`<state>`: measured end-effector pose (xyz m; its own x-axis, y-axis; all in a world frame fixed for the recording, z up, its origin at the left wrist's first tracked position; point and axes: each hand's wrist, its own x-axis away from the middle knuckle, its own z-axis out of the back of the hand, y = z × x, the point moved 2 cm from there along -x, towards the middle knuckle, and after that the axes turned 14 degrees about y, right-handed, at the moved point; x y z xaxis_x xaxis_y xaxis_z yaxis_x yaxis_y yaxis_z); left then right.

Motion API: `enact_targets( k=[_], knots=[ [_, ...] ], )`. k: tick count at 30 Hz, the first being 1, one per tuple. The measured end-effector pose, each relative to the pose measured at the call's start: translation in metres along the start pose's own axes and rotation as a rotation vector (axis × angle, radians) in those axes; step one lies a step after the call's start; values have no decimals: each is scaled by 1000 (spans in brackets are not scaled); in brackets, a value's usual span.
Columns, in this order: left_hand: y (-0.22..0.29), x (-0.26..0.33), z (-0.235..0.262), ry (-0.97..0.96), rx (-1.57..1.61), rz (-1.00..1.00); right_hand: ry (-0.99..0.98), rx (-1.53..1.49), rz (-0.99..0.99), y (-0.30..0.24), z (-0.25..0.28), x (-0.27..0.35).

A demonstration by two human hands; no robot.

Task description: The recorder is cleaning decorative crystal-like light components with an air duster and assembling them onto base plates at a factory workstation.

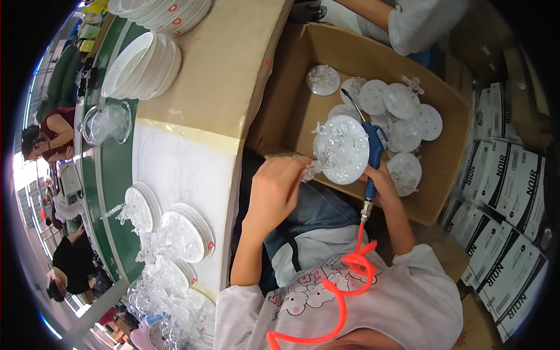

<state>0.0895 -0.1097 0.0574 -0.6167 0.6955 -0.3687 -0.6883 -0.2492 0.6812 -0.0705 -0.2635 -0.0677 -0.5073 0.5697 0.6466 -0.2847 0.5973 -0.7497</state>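
White disc (345, 153) is lying btwn hands: L hand (280, 182) is pinching clear pieces (315, 169) at its lower-left edge; R hand (382, 179) is gripping blue air gun (375, 153) beside its right rim.

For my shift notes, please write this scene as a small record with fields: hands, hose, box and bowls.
Left hand: pinches clear plastic at a white disc
Right hand: holds blue air gun
Hose: orange, joined to the air gun
Box: cardboard, more discs inside
Bowls: white, stacked, upper left of picture
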Motion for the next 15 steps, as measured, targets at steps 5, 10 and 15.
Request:
enact_targets(
  k=[5,10,15],
  knots=[
    [2,9,5,7,-37,-22,-57,-126,-37,-12,-14,19],
    [0,15,-1,4,-19,29,-17,-36,-21,-3,-5,23],
    [-5,15,-7,120,180,246,-5,-21,-76,4,-6,23]
  ],
)
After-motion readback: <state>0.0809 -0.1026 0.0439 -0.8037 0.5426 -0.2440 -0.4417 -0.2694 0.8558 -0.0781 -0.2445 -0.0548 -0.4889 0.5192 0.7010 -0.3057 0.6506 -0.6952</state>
